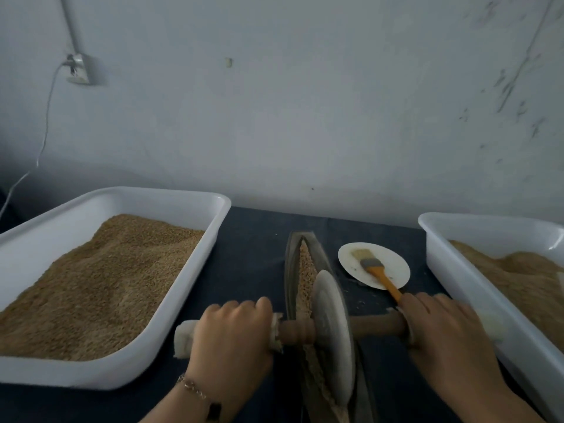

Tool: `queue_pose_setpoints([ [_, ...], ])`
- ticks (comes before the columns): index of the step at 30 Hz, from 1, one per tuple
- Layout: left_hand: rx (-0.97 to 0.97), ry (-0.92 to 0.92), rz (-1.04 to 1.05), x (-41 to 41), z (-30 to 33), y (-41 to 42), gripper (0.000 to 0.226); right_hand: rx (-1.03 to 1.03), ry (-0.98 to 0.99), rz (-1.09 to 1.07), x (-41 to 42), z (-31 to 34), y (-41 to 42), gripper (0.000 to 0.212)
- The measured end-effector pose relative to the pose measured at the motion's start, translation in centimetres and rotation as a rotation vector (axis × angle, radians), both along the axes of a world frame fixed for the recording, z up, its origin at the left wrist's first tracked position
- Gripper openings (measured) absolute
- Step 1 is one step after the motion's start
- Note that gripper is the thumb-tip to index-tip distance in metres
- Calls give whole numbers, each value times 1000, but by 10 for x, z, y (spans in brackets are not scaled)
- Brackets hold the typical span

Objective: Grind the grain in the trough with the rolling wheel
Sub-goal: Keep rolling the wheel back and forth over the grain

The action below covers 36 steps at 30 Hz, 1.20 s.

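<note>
A narrow dark trough (pixel 290 264) runs away from me down the middle of the table, with tan grain (pixel 305 267) along its groove. A grey stone wheel (pixel 331 331) stands upright in the trough on a wooden axle (pixel 377 326) that crosses it. My left hand (pixel 232 334) grips the cloth-wrapped left end of the axle. My right hand (pixel 442 329) grips the wrapped right end. Part of the grain under and behind the wheel is hidden.
A large white tray (pixel 183 198) heaped with grain stands on the left. Another white tray (pixel 451 270) of grain is on the right. A small white plate (pixel 393 261) with an orange-handled brush (pixel 380 273) lies right of the trough. A wall rises close behind the table.
</note>
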<state>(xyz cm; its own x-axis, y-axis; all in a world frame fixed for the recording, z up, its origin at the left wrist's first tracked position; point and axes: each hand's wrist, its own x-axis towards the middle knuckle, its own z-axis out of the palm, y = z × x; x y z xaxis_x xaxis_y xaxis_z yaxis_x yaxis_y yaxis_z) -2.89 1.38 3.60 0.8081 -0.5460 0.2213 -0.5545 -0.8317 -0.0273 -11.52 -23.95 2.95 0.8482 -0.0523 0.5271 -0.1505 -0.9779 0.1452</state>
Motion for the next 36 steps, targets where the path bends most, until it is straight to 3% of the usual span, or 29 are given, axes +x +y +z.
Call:
queue_pose_setpoints([
  [5, -19, 38, 32, 16, -1, -8, 14, -9, -90, 29, 15, -1, 0, 48],
  [8, -47, 19, 68, 36, -7, -16, 16, 4, -38, -43, 41, -1, -2, 39],
  [12, -80, -27, 112, 71, -8, -32, 17, 5, 106, -188, 83, 4, -11, 6],
  [17, -73, -109, 150, 110, -2, -54, 20, 106, 134, -267, 125, 5, -20, 22],
  [23, -137, -148, 155, 120, -13, -54, 28, 64, 34, -241, 133, 2, -18, 34],
  [28, -118, -126, 118, 116, -13, -47, 27, 51, 16, -249, 116, -2, -9, 15],
  [33, -27, -105, 89, 87, -11, -37, 21, 64, 2, -169, 76, -6, -2, 13],
  [36, -3, -62, 64, 58, -10, -23, 23, 25, -107, -105, 41, -9, 5, 27],
])
